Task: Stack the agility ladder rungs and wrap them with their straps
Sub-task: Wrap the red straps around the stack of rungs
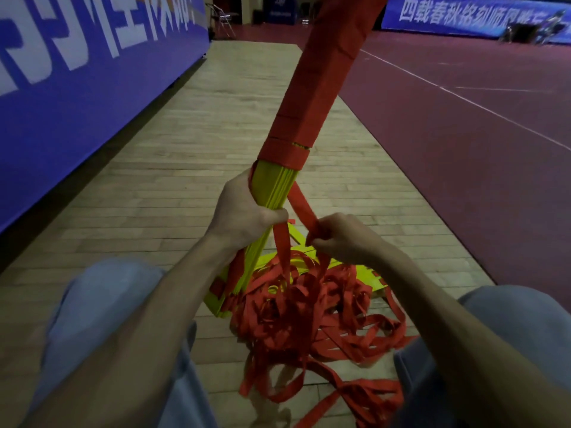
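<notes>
A blue banner [77,72] lines the left. The left hand [244,211] grips the yellow rungs [273,186], a stack tilted up from the wooden floor [191,143] and already wrapped red above. The right hand [343,236] pinches a red strap [304,208]; loose straps [312,316] pile below.

The left hand [244,208] and right hand [343,236] are bare, and so are the left forearm [148,319] and right forearm [448,319] behind them. Below and outward of the hands, pale blue trousers cover the left leg [102,304] and right leg [525,319]. The cloth is softly creased, and shadowed on the right leg's inner side.
</notes>
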`<state>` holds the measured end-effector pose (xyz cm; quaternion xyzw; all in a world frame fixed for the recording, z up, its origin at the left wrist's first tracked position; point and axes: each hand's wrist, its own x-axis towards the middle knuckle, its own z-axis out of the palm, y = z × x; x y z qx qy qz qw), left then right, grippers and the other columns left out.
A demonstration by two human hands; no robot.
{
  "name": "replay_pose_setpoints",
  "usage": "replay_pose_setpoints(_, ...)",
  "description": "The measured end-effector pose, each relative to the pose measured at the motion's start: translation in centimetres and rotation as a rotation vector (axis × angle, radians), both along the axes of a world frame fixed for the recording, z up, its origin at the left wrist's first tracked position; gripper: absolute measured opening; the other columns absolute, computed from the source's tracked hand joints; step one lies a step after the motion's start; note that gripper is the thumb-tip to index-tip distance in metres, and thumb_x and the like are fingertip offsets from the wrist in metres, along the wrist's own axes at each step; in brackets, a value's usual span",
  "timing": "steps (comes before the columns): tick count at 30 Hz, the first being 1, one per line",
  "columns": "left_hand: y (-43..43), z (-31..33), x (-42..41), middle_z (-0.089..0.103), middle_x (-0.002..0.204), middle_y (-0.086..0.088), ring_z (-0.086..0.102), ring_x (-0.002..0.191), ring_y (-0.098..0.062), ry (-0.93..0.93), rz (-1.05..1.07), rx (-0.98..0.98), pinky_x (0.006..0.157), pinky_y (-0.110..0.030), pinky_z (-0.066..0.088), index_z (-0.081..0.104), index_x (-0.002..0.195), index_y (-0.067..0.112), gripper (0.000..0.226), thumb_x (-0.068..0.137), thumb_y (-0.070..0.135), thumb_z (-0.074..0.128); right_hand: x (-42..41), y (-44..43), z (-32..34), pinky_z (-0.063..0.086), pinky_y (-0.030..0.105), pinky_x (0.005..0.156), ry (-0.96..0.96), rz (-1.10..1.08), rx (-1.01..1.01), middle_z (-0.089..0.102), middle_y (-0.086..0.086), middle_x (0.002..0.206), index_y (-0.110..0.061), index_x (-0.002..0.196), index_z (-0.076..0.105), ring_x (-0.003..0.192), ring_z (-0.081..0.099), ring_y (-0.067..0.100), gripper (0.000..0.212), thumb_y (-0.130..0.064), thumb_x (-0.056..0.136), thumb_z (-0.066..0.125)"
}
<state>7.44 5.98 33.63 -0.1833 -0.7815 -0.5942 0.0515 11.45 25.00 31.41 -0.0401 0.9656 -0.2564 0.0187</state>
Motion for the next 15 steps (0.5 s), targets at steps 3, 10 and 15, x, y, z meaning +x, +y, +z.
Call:
replay_pose_setpoints(3,0.0,0.0,-0.1,0.069,0.079,0.001,0.068,0.072,-0.017,0.009,0.032,-0.064,0.064,-0.035,0.055,0.062,0.083,0.028,0.038,0.049,0.025,0.077,-0.2,0.6,-0.1,0.042,0.017,0.054,-0.022,-0.045,0.099,0.069,-0.002,0.081,-0.013,0.102,0.074,0.067,0.061,0.014,0.019,-0.011,0.091,0.059)
replay_pose_setpoints(10,0.5,0.5,0.7,0.071,0.079,-0.003,0.07,0.069,-0.013,0.022,-0.142,-0.008,0.063,-0.025,0.058,0.065,0.086,0.023,0.037,0.053,0.014,0.079,-0.3,-1.8,-1.0,0.053,0.02,0.085,-0.251,0.23,-0.172,0.067,-0.013,0.102,-0.013,0.122,0.063,0.087,0.064,-0.003,0.038,-0.012,0.086,0.074)
replay_pose_setpoints(15,0.2,0.4,0.4,0.072,0.081,-0.001,0.071,0.073,-0.011,0.019,-0.149,0.021,0.067,-0.025,0.059,0.064,0.09,0.025,0.04,0.056,0.012,0.08,-1.1,-0.1,-0.9,0.054,0.04,0.078,-0.018,-0.061,0.038,0.073,0.017,0.09,-0.003,0.097,0.07,0.083,0.07,0.03,0.015,-0.015,0.094,0.062)
